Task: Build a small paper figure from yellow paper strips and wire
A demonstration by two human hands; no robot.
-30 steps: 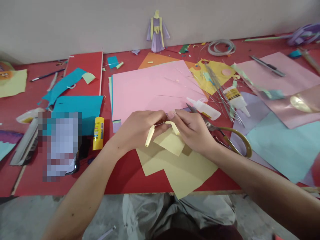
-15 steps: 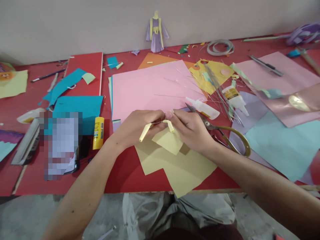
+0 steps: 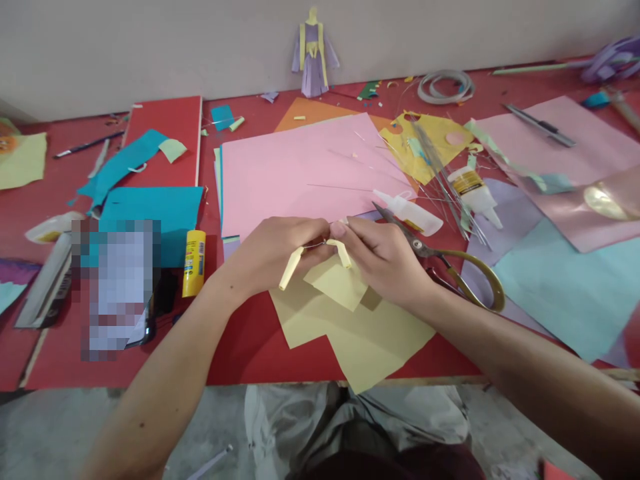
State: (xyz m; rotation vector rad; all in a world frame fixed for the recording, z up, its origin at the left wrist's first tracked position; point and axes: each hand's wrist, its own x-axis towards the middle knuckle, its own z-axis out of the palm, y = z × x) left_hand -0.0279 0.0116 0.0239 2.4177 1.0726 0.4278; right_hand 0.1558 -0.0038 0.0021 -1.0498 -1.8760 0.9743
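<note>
My left hand (image 3: pixel 273 253) and my right hand (image 3: pixel 383 257) meet over the near middle of the red table (image 3: pixel 240 353). Each pinches one end of a thin wire (image 3: pixel 317 245) that carries two small pale-yellow paper rolls. The left roll (image 3: pixel 291 269) slants down under my left fingers; the shorter right roll (image 3: pixel 344 254) sits under my right fingertips. Pale-yellow paper sheets (image 3: pixel 350 320) lie right beneath both hands.
Scissors with gold handles (image 3: pixel 450 270) lie just right of my right hand. Beyond are two glue bottles (image 3: pixel 410 212), loose wires (image 3: pixel 440 177), a pink sheet (image 3: pixel 305 167), teal paper (image 3: pixel 145 210), a yellow glue stick (image 3: pixel 193 263) and a paper doll (image 3: pixel 313 57) against the wall.
The left roll has tilted and slid a little along the wire, and the hands have closed slightly together. The view has shifted slightly.
</note>
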